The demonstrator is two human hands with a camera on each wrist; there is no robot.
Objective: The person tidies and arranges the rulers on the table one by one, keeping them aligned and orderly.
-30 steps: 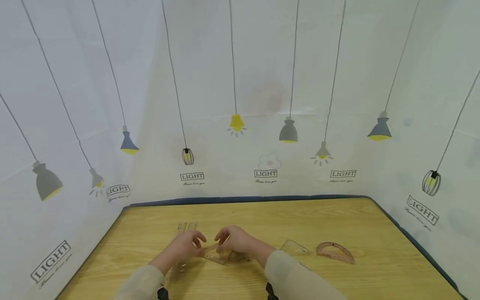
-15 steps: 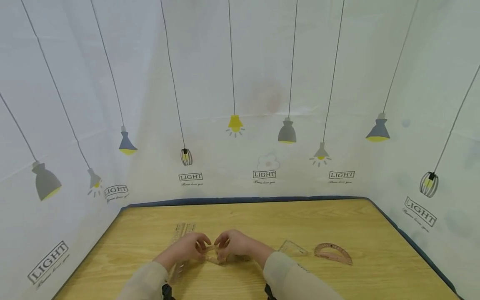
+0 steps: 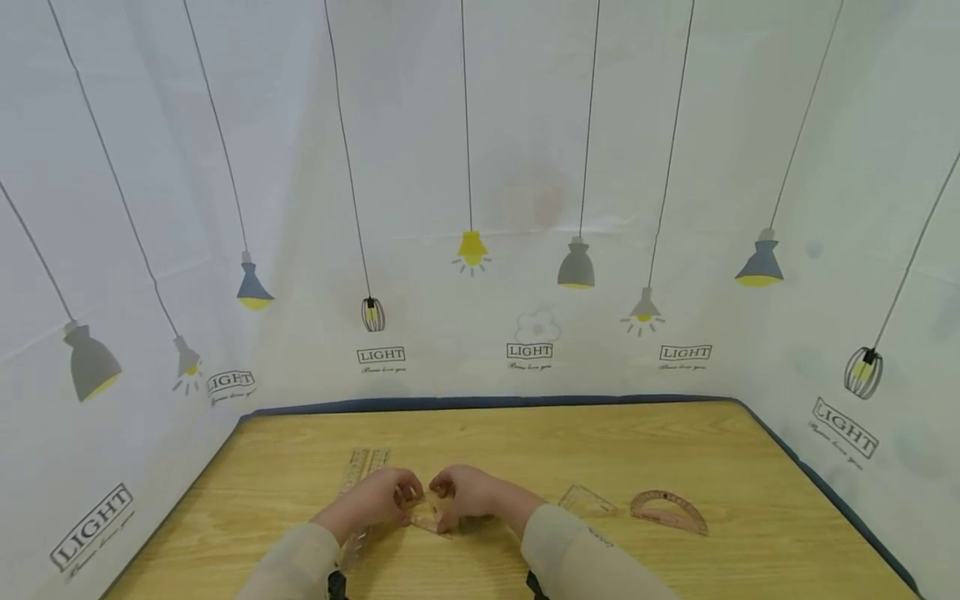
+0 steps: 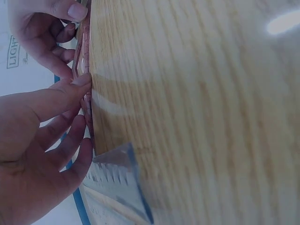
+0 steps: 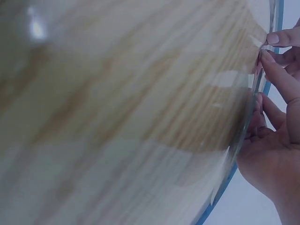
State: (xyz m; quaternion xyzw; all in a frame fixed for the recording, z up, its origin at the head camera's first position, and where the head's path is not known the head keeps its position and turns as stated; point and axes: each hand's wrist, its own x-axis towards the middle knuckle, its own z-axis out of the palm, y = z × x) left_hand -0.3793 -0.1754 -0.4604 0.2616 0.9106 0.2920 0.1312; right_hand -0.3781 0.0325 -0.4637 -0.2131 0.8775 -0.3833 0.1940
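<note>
A pink see-through triangle [image 3: 426,524] is between the two hands, a bit to the left of the middle of the wooden table [image 3: 600,450]. The left hand [image 3: 378,497] pinches its left side with the thumb in front and a finger behind. The other fingers of that hand are bent and loose. The right hand [image 3: 468,493] pinches the triangle on its right side, also with the thumb and fingers. The hands are close, with a small gap between them. The fingers hide part of the triangle, so one cannot tell if it touches the table.

A clear ruler [image 3: 358,467] goes under the left hand. It pokes out on the side by the table's far edge and again on the near side. It is too blurry to tell if it is one ruler or two.

To the right of the right hand, a clear triangle [image 3: 596,499] lies flat. Next to it, nearer the table's right edge, lies a pink protractor [image 3: 675,520]. Behind the far edge is a white wall cloth [image 3: 420,167] with lamp pictures.
</note>
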